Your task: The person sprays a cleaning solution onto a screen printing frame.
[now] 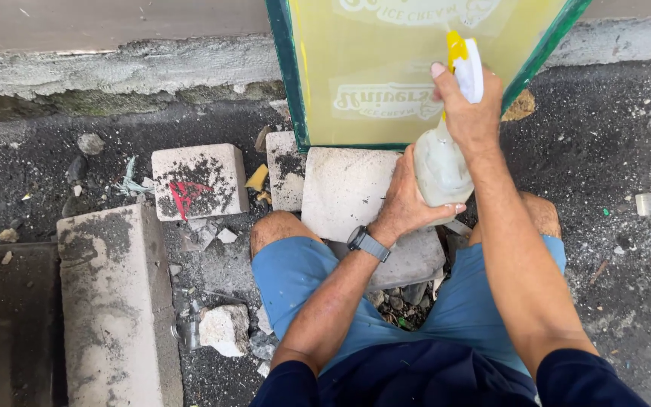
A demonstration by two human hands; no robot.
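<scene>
the left hand [408, 200] is cupping the spray bottle [440, 162] while the right hand [470, 113] is wrapping its trigger head, facing the green-framed yellow screen [371, 68].

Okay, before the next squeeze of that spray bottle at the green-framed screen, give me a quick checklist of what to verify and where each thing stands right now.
1. Right hand on the sprayer head: ok, fingers wrap the white and yellow top.
2. Left hand steadying the spray bottle: ok, it cups the bottle's lower body.
3. Nozzle aimed at the yellow screen: ok, it points toward the mesh.
4. Screen supported: ok, its green frame stands on the concrete blocks.
5. Liquid left in the bottle: cannot tell, the body is cloudy and partly covered.
6. Screen stable against tipping: cannot tell, its top is out of view.
</scene>
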